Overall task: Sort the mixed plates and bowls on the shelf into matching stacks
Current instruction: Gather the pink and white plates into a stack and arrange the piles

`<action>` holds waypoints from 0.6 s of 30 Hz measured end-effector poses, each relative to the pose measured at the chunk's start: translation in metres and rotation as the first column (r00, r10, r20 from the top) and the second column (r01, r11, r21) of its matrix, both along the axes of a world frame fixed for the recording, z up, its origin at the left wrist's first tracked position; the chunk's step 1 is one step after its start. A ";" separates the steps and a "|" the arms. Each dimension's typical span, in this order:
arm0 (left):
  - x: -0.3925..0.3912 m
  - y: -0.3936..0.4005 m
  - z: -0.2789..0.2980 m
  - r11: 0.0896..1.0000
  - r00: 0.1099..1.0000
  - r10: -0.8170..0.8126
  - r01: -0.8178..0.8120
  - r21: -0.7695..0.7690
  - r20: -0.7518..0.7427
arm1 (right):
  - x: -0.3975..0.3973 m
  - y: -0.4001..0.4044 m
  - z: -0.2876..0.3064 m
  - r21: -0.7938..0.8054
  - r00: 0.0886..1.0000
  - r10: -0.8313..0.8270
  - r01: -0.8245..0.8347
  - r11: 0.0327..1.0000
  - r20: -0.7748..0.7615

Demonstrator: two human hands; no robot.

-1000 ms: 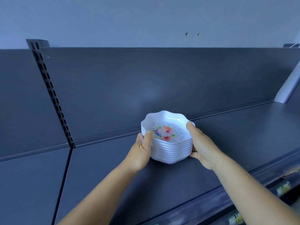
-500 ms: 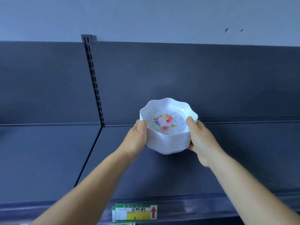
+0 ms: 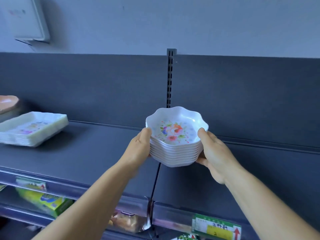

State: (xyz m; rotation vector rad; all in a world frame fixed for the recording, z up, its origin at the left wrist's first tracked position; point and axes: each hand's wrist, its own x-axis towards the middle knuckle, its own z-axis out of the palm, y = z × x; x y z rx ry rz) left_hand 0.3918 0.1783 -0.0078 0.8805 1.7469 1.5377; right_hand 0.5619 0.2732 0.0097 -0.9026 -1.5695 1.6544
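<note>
Gripping a bowl stack [image 3: 175, 146] with left hand [image 3: 138, 149] and right hand [image 3: 214, 153], above the shelf [image 3: 86, 153], plates [image 3: 32, 129] way off left.

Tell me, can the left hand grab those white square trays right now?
Probably not yet: the left hand holds the stack of white scalloped floral bowls with the right hand. The stacked white square trays sit apart, shelf between bare.

Both bare forearms reaching forward and up, converging. Left hand [image 3: 138, 149] cupped against left side of bowls [image 3: 175, 135], thumb at top rim. Right hand [image 3: 214, 153] clasping right side, thumb on rim, fingers curled beneath
</note>
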 end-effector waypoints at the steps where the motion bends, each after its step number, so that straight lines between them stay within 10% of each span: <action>1: -0.012 -0.010 0.001 1.000 1.000 0.010 -0.010 0.008 -0.001 | -0.013 -0.008 0.000 0.000 1.000 0.015 -0.015 1.000 -0.006; 18: -0.194 -0.125 -0.004 1.000 0.999 0.017 -0.016 0.025 -0.048 | -0.200 -0.120 -0.010 -0.082 0.999 0.009 -0.012 0.997 -0.039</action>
